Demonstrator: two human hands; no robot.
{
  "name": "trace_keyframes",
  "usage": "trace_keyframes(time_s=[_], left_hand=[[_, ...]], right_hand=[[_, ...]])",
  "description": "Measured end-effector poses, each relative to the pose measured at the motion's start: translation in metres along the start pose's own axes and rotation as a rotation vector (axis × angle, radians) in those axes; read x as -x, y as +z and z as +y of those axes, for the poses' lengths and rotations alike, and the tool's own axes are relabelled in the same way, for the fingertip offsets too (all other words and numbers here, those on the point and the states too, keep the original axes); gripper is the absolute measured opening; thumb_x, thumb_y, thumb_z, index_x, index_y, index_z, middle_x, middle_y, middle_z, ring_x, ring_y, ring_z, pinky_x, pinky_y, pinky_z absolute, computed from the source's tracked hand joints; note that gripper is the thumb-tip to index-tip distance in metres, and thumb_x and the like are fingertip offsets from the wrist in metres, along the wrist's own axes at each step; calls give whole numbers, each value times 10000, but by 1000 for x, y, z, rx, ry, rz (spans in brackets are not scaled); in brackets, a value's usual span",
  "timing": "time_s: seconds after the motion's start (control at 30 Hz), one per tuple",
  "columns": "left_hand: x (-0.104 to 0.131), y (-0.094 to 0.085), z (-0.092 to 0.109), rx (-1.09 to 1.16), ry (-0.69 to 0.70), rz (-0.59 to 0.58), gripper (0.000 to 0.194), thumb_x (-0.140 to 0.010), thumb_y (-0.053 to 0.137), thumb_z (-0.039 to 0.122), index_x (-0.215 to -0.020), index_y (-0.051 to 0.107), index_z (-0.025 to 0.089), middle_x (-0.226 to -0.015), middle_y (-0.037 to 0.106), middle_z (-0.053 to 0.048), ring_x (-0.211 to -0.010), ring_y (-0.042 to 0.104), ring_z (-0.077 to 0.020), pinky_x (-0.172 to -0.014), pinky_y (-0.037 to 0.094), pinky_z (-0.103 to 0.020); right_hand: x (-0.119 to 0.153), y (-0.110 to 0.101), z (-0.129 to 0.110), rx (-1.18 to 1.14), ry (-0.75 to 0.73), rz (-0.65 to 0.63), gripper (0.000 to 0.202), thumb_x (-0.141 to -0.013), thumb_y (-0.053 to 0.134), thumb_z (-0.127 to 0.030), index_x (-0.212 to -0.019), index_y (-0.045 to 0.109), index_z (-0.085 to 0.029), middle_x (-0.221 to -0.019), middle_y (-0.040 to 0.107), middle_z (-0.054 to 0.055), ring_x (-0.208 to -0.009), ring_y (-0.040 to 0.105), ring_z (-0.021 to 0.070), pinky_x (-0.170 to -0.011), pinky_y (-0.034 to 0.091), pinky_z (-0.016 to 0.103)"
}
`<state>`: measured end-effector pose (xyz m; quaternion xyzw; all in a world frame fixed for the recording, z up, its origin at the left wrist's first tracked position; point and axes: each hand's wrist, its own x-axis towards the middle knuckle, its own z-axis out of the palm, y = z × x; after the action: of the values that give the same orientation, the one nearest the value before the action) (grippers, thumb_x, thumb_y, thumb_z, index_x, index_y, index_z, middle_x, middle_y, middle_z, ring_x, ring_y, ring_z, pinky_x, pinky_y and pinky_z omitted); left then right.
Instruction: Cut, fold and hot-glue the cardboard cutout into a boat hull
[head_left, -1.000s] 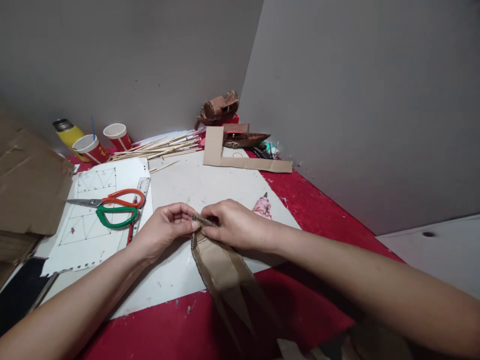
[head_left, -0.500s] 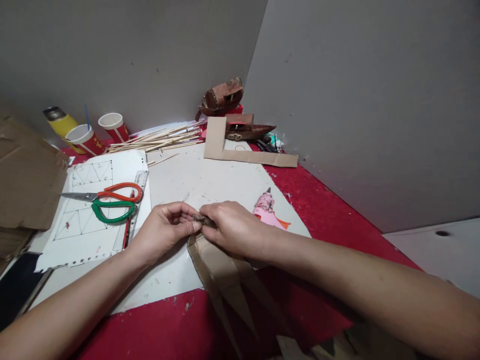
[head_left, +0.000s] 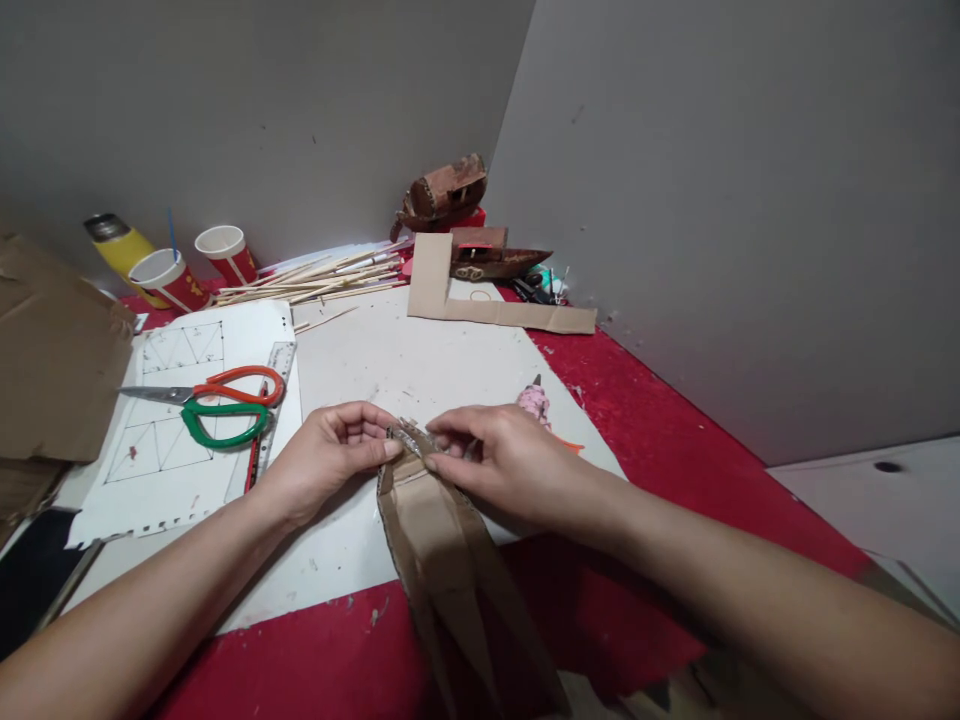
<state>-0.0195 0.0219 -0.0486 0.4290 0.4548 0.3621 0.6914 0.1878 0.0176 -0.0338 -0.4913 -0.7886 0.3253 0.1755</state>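
Note:
A long piece of cut cardboard (head_left: pixel 431 530), split into pointed strips at its near end, lies between my hands and hangs toward me over the red tabletop. My left hand (head_left: pixel 341 455) pinches its far left corner between thumb and fingers. At the far right corner, my right hand (head_left: pixel 491 455) grips the edge with thumb and fingertips. The far edge between the hands looks rough, with a shiny line along it. Beyond my right wrist lies a pink glue gun (head_left: pixel 534 402), partly hidden by that hand.
Scissors (head_left: pixel 232 388) with orange and green handles lie on a drawn sheet (head_left: pixel 180 345) at left, beside a ruler (head_left: pixel 279 362). Wooden sticks (head_left: pixel 315 278), cups (head_left: pixel 222 250), a yellow bottle (head_left: pixel 120 245), an L-shaped cardboard piece (head_left: pixel 431 285) and model boats (head_left: pixel 499 262) stand behind.
My right hand has shifted right along the cardboard's far edge, uncovering that edge. The cardboard has spread flatter. My left hand stays nearly in place.

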Motion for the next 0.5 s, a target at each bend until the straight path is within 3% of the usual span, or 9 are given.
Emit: trace_keyframes(time_s=[0.2,0.5], left_hand=[[2,2,-2,-51,-11,27,346,-660,846,204,-927,630,164,-743,682,5,-662,599,-91,-654,437,-211],[8,9,2,-100,-16,103,390,-661,848,198,-952,589,186,-693,683,24,-620,610,-103,-619,438,-210]], right_hand=[[5,15,5,-71,-29,30,177,-838,541,-137,-839,718,-144,-706,674,15,-611,549,117,-574,341,234],[7,16,-2,9,-64,11,191,-851,514,-112,-714,642,-147,-705,625,19,-643,512,122,-612,326,245]])
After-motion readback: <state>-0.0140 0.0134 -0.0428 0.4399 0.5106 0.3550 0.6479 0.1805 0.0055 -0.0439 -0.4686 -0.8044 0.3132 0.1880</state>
